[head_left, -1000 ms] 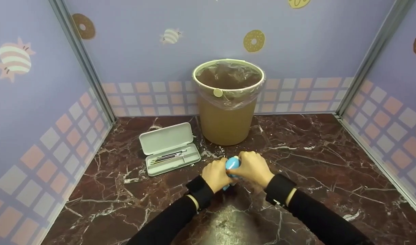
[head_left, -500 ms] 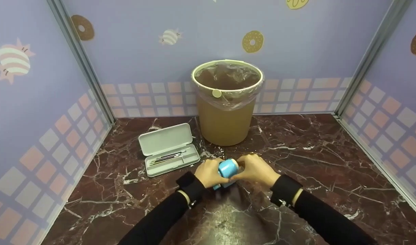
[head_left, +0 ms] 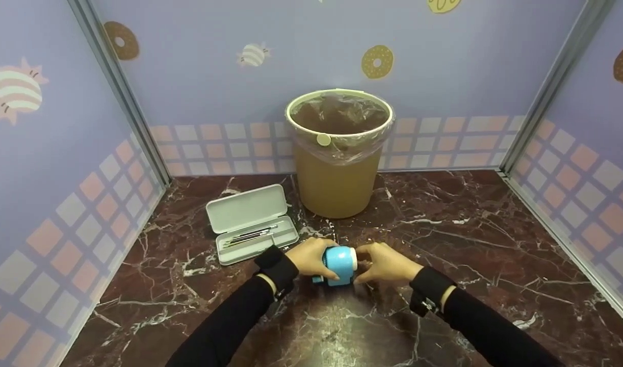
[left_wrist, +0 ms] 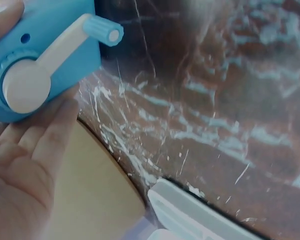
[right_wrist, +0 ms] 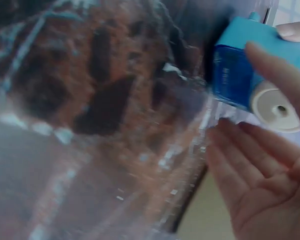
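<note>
My left hand (head_left: 311,259) grips a blue crank pencil sharpener (head_left: 339,266) close over the marble table, fingers on the far side and thumb on the near side. In the left wrist view, the sharpener's white crank arm (left_wrist: 65,45) ends in a ribbed blue knob (left_wrist: 102,30). Its round white front with a small pencil hole (right_wrist: 277,108) faces my right hand (head_left: 388,262), as does the dark-blue clear shavings drawer (right_wrist: 232,75). My right hand is beside that end, its fingers extended and its thumb overlapping the sharpener in the right wrist view.
Behind the hands stands a tan trash bin (head_left: 337,183) lined with a clear plastic bag (head_left: 342,150). To the left lies an opened pale pencil case (head_left: 248,209) with several pencils (head_left: 250,235) in it. Patterned wall panels (head_left: 214,76) enclose the marble table (head_left: 474,244).
My left hand has moved left with the sharpener and turned it so its white front points right. The right hand's fingers have loosened and drawn slightly apart from it.
</note>
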The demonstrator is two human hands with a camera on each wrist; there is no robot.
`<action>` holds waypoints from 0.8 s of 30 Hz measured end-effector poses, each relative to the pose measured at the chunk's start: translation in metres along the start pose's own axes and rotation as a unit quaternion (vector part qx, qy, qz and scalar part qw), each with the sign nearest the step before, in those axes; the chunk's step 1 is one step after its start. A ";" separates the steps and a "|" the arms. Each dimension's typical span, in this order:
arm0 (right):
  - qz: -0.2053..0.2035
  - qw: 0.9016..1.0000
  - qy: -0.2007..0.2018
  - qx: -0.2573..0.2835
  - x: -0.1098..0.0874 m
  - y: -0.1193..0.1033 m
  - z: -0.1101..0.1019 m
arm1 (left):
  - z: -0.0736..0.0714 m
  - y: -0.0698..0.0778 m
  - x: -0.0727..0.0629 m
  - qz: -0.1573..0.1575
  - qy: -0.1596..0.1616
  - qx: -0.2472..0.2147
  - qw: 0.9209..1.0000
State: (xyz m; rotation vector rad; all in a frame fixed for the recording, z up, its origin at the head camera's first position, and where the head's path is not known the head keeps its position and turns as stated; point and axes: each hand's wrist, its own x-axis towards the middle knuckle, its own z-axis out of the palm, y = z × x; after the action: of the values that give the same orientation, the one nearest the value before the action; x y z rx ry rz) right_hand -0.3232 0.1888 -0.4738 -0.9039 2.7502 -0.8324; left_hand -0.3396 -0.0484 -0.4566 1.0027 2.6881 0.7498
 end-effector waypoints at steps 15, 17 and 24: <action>0.007 0.992 0.005 0.124 0.007 0.021 0.021 | -0.008 0.006 0.009 0.008 -0.033 0.027 0.999; 0.000 0.993 0.013 0.114 0.009 0.021 0.021 | -0.009 0.006 0.009 0.007 -0.030 0.027 0.999; 0.000 0.997 0.019 0.077 0.010 0.020 0.023 | -0.008 0.005 0.007 0.007 -0.037 0.024 0.999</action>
State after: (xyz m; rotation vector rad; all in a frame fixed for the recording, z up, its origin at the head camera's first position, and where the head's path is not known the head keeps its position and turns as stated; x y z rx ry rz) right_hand -0.3346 0.1856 -0.5033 -0.8658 2.6731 -1.0561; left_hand -0.3447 -0.0443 -0.4469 1.0415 2.6496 0.6403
